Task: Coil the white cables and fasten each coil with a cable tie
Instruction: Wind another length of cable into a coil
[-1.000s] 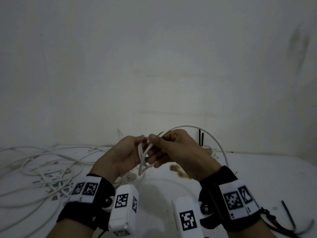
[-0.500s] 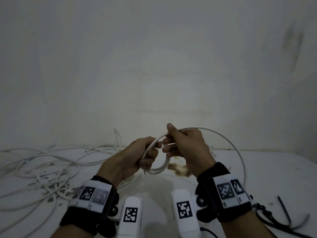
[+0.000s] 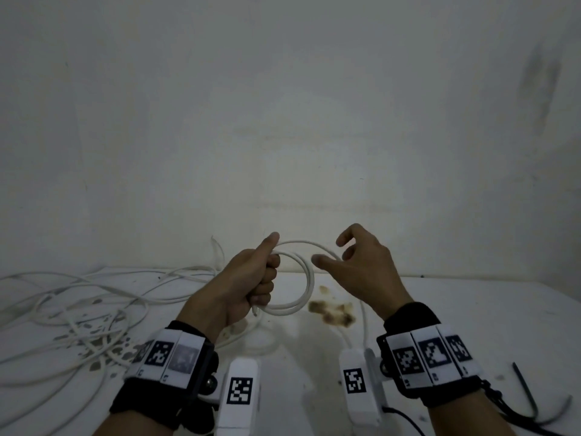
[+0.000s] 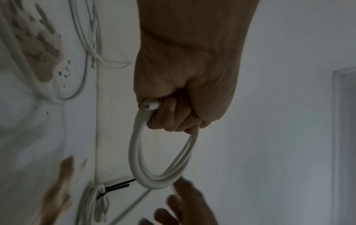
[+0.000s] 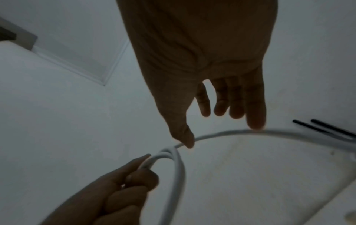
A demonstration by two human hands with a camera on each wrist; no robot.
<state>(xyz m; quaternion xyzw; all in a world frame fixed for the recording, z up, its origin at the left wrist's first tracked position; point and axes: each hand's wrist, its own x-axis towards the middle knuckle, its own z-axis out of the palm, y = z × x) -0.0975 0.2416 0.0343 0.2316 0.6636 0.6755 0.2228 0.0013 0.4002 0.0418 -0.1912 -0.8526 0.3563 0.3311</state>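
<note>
The left hand (image 3: 248, 284) is clenched around a small coil of round white plastic cable (image 3: 306, 280), gripping the gathered turns in its fist with the thumb extended upward along the top of the coil. The coil is held in the air above the white surface (image 3: 471, 313), between the two hands and in front of the pale wall (image 3: 283, 121). Its ring stands roughly upright, and the loop bulges away from the left fist toward the right hand. The cut end of the cable (image 4: 151, 105) protrudes from the bottom of the fist.

The right hand (image 3: 366, 265) is released: its fingers are relaxed and spread and hold nothing. In the right wrist view the thumb tip and one fingertip (image 5: 255, 123) sit at the free run of the cable (contact cannot be confirmed). This free run arcs from the top of the coil past the right hand and drops toward the surface.

A loose tangle of white cables (image 3: 78, 313) lies on the surface to the left. A brown stain (image 3: 330, 311) marks the surface below the coil. Black plastic cable ties (image 3: 528, 394) lie at the right. In the left wrist view, a finished white coil bound with a black tie (image 4: 96, 196) rests against the wall.
</note>
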